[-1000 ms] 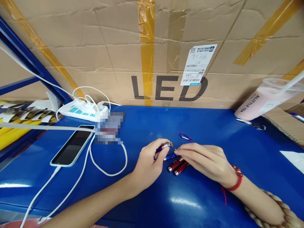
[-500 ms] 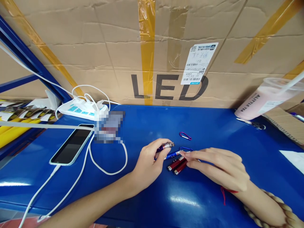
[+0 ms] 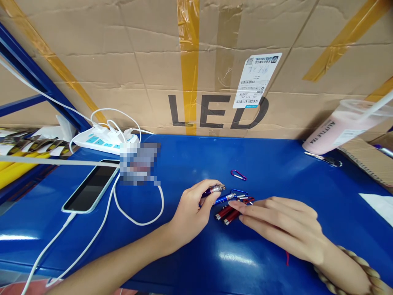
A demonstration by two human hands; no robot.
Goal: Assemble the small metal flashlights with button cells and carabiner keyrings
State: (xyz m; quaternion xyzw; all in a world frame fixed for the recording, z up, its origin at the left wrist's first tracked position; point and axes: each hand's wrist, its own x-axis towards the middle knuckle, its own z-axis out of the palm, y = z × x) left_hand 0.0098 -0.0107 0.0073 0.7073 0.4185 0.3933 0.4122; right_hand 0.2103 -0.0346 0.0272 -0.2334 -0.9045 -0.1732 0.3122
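My left hand [image 3: 193, 211] is closed round a small purple penlight [image 3: 212, 190], its silver end poking out past the thumb and forefinger. Just beyond the thumb lies a blue penlight [image 3: 224, 199] with a blue carabiner clip [image 3: 239, 191] by its far end. Two dark red penlights [image 3: 223, 212] rest side by side on the blue surface. Over them my right hand [image 3: 282, 223] stretches its fingers, the fingertips at the red penlights; whether they press on them I cannot tell. A loose purple carabiner [image 3: 238, 175] lies farther back.
On the left are a phone [image 3: 90, 190] with a white cable, a power strip [image 3: 104, 141] and a blurred-out object [image 3: 143, 162]. A large cardboard box [image 3: 147, 73] stands behind. At the right are a drink cup [image 3: 334, 131], keys [image 3: 325, 158] and white paper [image 3: 376, 209].
My right hand has shifted slightly down and its fingers have moved off the far ends of the red penlights, uncovering red clips there. The left hand keeps its hold on the purple penlight.
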